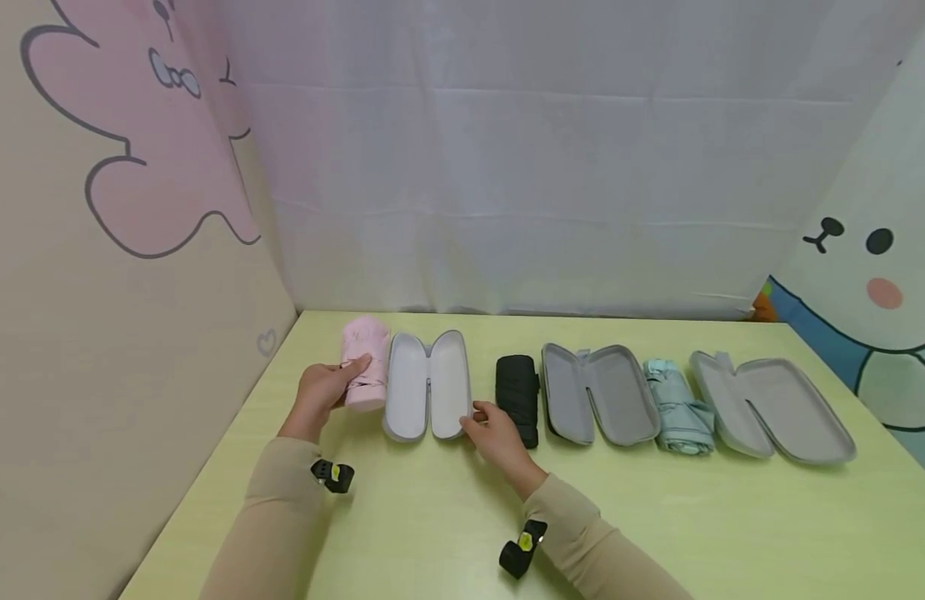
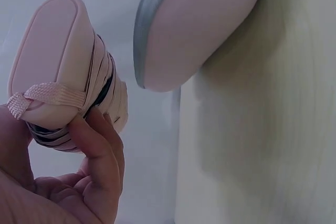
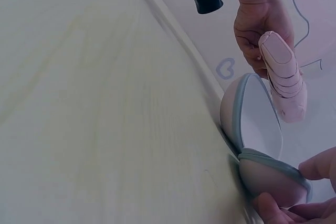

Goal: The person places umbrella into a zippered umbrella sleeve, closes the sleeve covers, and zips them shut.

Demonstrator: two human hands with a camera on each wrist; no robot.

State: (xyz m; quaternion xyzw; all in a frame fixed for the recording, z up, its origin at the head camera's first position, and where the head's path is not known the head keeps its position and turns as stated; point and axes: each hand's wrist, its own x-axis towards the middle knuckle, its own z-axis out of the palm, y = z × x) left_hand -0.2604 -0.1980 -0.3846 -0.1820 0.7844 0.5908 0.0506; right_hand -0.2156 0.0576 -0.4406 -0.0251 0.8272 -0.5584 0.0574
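Note:
A pink folded compact umbrella (image 1: 366,358), with a wrist strap at its handle end in the left wrist view, is held in my left hand (image 1: 326,393). Fingers and thumb lie round its lower part, and it is raised off the table. Just to its right lies a small zip case (image 1: 407,392), opened out with its pale lining up. The right hand (image 1: 498,437) pinches that case's right half near its lower corner. In the right wrist view, thumb and fingers (image 3: 320,165) are on both sides of the case half (image 3: 275,182).
Right of my right hand lies a black folded umbrella (image 1: 517,400). Beyond it are an open grey case (image 1: 623,396), a mint-green folded umbrella (image 1: 680,408) and another open grey case (image 1: 796,408). The yellow-green table (image 1: 432,525) meets a white curtain (image 1: 537,208) at the back.

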